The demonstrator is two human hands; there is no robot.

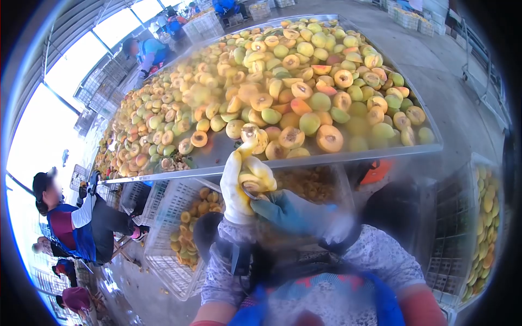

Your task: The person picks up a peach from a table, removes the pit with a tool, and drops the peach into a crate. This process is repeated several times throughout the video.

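Observation:
My left hand (239,185), in a white and yellow glove, is closed around a halved peach (252,183) just below the table's front edge. Another cut piece (250,133) shows at its raised fingertips. My right hand (293,212), in a blue-green glove, is closed and meets the left from the right side; a small metal edge shows between them, mostly hidden by the fingers. Beyond both hands, many halved peaches (329,138) lie heaped on the metal table (304,159), several with brown centres.
Crates of peach halves stand at lower left (168,239) and right (467,261). Under the table edge is another container of pieces (310,185). A person (76,217) sits at the left; another (147,51) bends over the table's far side. Stacked crates (103,81) stand behind.

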